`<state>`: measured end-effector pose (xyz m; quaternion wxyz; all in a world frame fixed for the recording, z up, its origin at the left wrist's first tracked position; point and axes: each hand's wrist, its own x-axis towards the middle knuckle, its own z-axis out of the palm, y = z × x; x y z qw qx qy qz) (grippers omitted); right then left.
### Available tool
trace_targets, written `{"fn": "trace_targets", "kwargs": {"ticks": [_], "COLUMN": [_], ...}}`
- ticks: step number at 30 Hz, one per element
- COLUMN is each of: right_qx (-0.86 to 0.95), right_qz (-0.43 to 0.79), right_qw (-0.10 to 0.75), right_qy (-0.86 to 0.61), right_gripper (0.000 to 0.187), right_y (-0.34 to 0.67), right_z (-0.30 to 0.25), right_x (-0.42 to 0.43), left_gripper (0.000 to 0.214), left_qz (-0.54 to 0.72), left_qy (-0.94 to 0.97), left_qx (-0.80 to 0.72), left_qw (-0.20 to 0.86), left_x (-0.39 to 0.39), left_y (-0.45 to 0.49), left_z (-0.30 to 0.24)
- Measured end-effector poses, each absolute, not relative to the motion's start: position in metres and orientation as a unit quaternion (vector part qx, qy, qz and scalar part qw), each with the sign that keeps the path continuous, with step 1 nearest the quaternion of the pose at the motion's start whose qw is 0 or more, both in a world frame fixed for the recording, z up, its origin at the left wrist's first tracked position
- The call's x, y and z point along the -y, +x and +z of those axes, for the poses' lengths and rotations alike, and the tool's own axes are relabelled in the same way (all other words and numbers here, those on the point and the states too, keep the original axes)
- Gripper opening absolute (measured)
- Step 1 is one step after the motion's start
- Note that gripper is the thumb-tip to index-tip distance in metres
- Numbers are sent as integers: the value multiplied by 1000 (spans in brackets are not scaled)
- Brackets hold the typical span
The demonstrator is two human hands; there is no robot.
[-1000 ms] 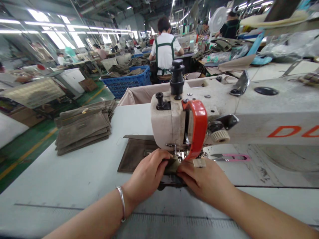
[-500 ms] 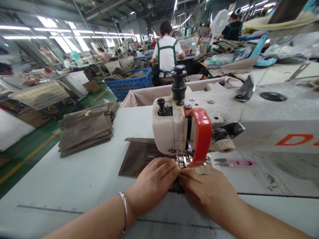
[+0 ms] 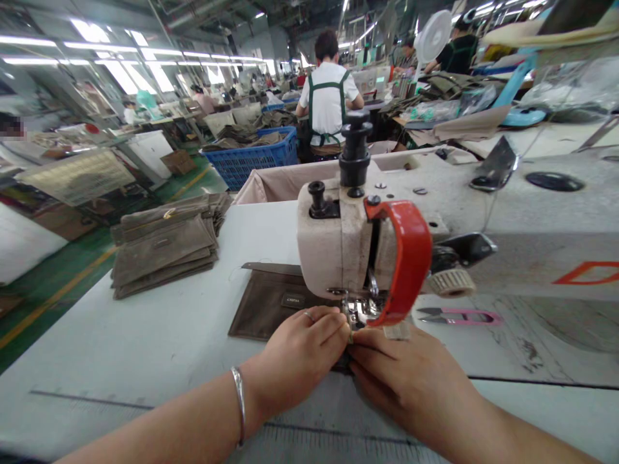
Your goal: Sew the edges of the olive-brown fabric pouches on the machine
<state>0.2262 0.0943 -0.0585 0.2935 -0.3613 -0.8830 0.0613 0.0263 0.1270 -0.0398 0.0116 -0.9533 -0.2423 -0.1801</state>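
Observation:
A brown fabric piece [image 3: 271, 303] with a small label lies flat under the head of a cream sewing machine [image 3: 338, 238] with a red guard [image 3: 409, 258]. My left hand [image 3: 302, 354], with a ring and a silver bracelet on the wrist, presses its fingers together on the fabric's near edge just in front of the presser foot [image 3: 360, 312]. My right hand [image 3: 411, 380] meets it fingertip to fingertip, pinching the same edge. What lies under the fingers is hidden.
A stack of brown fabric pieces [image 3: 164, 248] sits at the table's left. Pink thread snips [image 3: 461, 316] lie right of the needle. A blue basket [image 3: 251, 158] and a person in a green apron [image 3: 329, 96] are beyond the table. The machine arm [image 3: 532, 219] spans the right.
Both hands slid a little toward the presser foot and closed together; the folded dark edge seen between them a second ago is now covered by the fingers. The camera shifted slightly.

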Motion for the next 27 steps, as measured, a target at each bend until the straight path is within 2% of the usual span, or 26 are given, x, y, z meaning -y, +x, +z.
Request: {"fn": "trace_targets", "kwargs": {"ticks": [5,8,15,21,27], "right_qx": [883,883,884,875,885], "right_qz": [54,48,51,102,117], "right_qw": [293,294,284,264,226], "right_qy": [-362,-364,-367,-392,-390], "right_gripper": [19,19,19,16,13], "right_y": [224,223,224,223,222], "right_z": [-59,-59,-65,-60,-52], "right_x": [-94,-94,-93,-91,-89], "left_gripper": [32,33,21,19,20], "left_qz": [-177,-183,-146,-226,-178], "left_qy": [-958,-955,-949,-934,-951], "left_qx": [220,230,280,277,251], "left_qw": [55,47,-1,27,-38], "left_x": [-129,-131,-139,-131,-129], "left_y": [29,29,27,23,20], "left_z": [-36,-38,-45,-46,-43]}}
